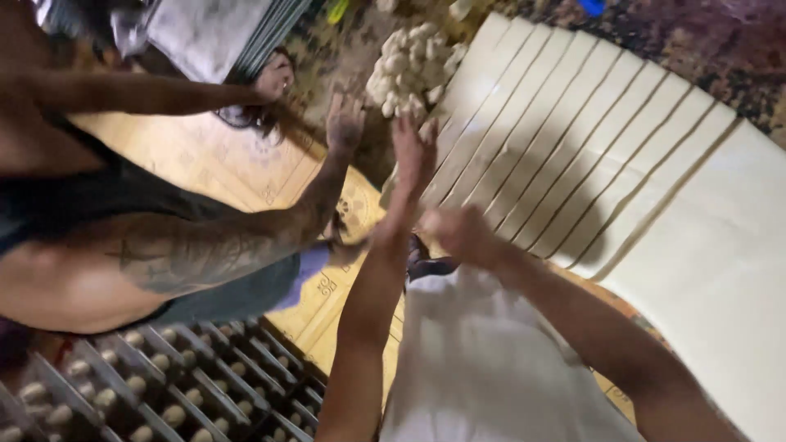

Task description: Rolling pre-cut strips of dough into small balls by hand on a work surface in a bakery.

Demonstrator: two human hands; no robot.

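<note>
The left hand (413, 151) reaches open-fingered beside the dough balls (411, 69) – soft, light, easily squashed, best pinched gently – while the blurred right hand (458, 233) looks loosely curled, seemingly empty.

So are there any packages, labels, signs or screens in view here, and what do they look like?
None that I can make out: no package, label, sign or screen.
Dough sheet: upper right, pale cream, cut into long strips.
Dough pieces: top centre, a heap of small whitish lumps.
Rack: bottom left, dark metal rows holding small pale balls.
Mat: centre left, yellow with a faint pattern.
</note>
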